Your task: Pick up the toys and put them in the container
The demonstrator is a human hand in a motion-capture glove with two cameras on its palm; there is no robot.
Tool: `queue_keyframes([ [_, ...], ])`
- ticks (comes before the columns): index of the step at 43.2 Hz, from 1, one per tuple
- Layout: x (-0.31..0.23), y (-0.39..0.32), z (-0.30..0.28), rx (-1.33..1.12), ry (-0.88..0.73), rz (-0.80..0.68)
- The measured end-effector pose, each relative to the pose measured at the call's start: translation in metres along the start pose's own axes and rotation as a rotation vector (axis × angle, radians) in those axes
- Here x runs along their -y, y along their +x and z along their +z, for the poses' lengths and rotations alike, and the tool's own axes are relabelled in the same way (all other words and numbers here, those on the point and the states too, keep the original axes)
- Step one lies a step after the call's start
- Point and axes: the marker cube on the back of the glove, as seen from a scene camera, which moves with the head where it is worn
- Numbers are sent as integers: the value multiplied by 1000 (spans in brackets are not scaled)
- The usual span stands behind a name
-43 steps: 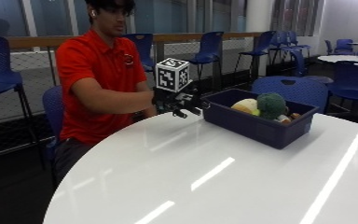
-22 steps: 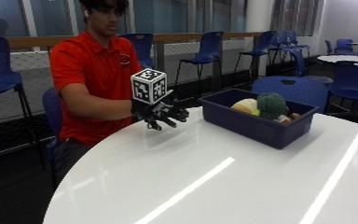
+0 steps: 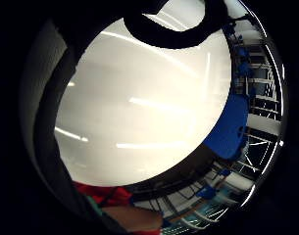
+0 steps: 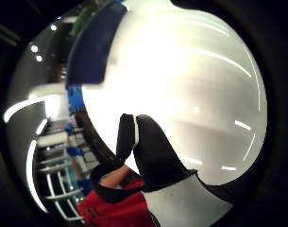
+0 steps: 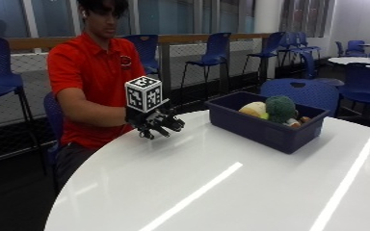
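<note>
Blue container (image 5: 270, 131) already holds the toys (image 5: 271, 109), while the gloved right hand (image 5: 156, 122) hovers loosely curled and empty, so nothing seems left to fetch.

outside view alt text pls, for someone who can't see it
A seated person holds their gloved right hand just above a white table, fingers loosely curled and holding nothing. Farther along the table stands a blue bin holding toys, one yellow and one green. Blue chairs stand behind.
</note>
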Motion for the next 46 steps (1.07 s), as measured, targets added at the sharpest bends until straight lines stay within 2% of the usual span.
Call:
queue_keyframes([
  [46,-33,-3,-25,8,75,35],
])
